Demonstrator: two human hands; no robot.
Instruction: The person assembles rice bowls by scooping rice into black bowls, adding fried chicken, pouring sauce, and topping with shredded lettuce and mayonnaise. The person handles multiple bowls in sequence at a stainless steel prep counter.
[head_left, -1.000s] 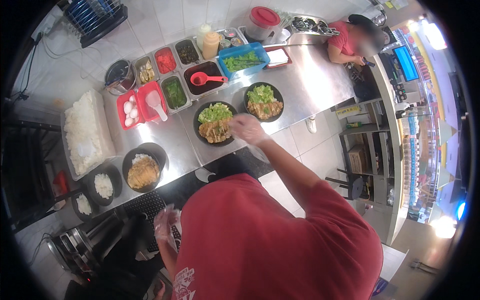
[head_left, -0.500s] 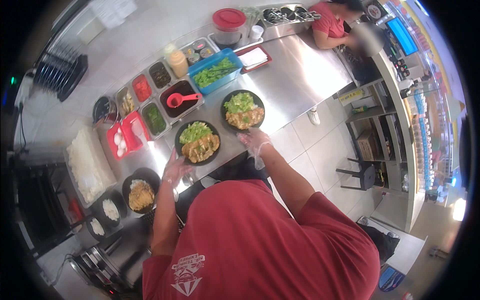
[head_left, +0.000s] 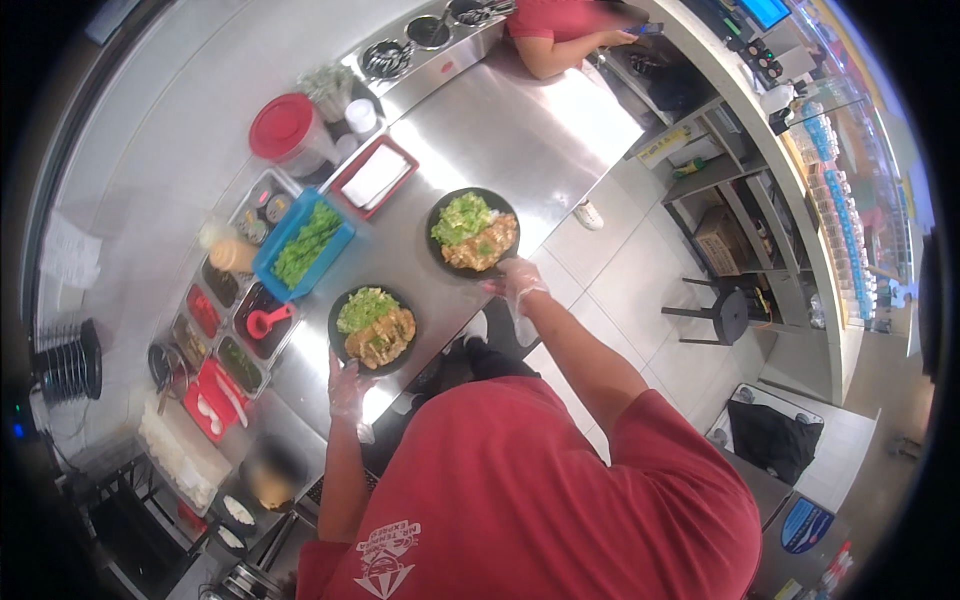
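Note:
Two dark round bowls rest on the steel counter, both filled with chopped green lettuce and sliced, sauced, breaded-looking pieces. My left hand (head_left: 347, 390), in a clear plastic glove, holds the near edge of the left bowl (head_left: 337, 352). My right hand (head_left: 520, 284), also gloved, grips the lower right rim of the right bowl (head_left: 440, 262). A little rice shows at that bowl's right side. The fingertips under both rims are partly hidden.
Left of the bowls stand a blue tub (head_left: 345, 240) of greens, a sauce pan with a red ladle (head_left: 262, 322), and a red tray (head_left: 405, 165) with white napkins. A rice container (head_left: 180, 450) is at lower left. A co-worker (head_left: 560, 40) stands at the counter's far end.
The view has turned. Both bowls have slid along the counter toward its far end, away from the topping containers, with my hands still at their rims. The co-worker's hands have shifted.

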